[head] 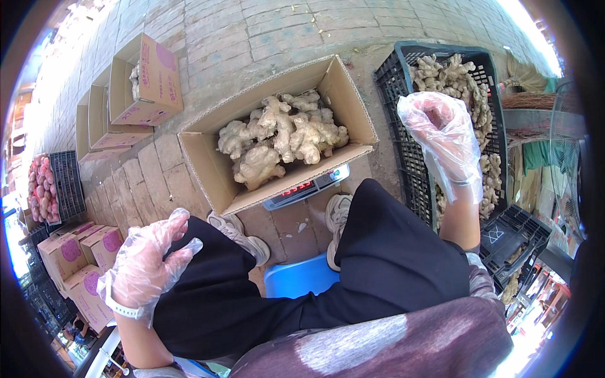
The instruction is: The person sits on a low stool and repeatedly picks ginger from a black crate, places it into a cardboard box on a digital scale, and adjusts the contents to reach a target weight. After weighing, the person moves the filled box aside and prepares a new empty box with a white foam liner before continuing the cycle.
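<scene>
In front of me an open cardboard box (347, 99) holds a heap of ginger roots (283, 132). It sits on a digital scale (307, 186) with a lit red display. My left hand (149, 260), in a clear plastic glove, is over my left knee with its fingers apart and nothing in it. My right hand (437, 118), gloved the same way, is above a black plastic crate (401, 127) of ginger roots (444, 75). Its fingers are curled and partly hidden by the glove, so I cannot tell whether it holds anything.
Several open cardboard boxes (163, 80) stand at the upper left. Further down on the left are a crate (68, 184) beside reddish produce (41, 189) and closed cartons (85, 293). A blue plastic object (298, 276) lies between my feet. Another black crate (515, 236) is at the right.
</scene>
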`<state>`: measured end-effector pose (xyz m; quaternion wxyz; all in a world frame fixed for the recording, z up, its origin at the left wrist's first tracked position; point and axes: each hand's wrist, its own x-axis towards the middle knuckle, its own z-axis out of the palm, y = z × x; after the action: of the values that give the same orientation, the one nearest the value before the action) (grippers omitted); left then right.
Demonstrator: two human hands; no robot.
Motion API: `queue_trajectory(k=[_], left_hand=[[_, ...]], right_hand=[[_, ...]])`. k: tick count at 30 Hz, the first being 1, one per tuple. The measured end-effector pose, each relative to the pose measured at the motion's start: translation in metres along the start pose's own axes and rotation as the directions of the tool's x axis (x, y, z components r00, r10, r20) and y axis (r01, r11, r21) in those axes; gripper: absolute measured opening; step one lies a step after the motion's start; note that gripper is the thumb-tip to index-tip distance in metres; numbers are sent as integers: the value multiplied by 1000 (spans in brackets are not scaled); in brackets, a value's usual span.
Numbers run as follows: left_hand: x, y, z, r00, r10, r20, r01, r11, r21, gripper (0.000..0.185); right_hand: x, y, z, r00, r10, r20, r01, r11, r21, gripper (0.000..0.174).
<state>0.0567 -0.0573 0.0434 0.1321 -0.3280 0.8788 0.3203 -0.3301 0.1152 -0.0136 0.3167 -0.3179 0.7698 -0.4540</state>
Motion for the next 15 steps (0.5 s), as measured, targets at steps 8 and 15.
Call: queue_trajectory(k=[8, 15], left_hand=[[30, 3, -5, 978, -186, 92, 197, 971, -135, 40], [106, -14, 33, 957, -139, 255, 139, 990, 15, 62]], right_hand=[[18, -12, 17, 995, 22, 93, 3, 966, -260, 28], [61, -41, 58, 911, 198, 362, 214, 523, -825, 54]])
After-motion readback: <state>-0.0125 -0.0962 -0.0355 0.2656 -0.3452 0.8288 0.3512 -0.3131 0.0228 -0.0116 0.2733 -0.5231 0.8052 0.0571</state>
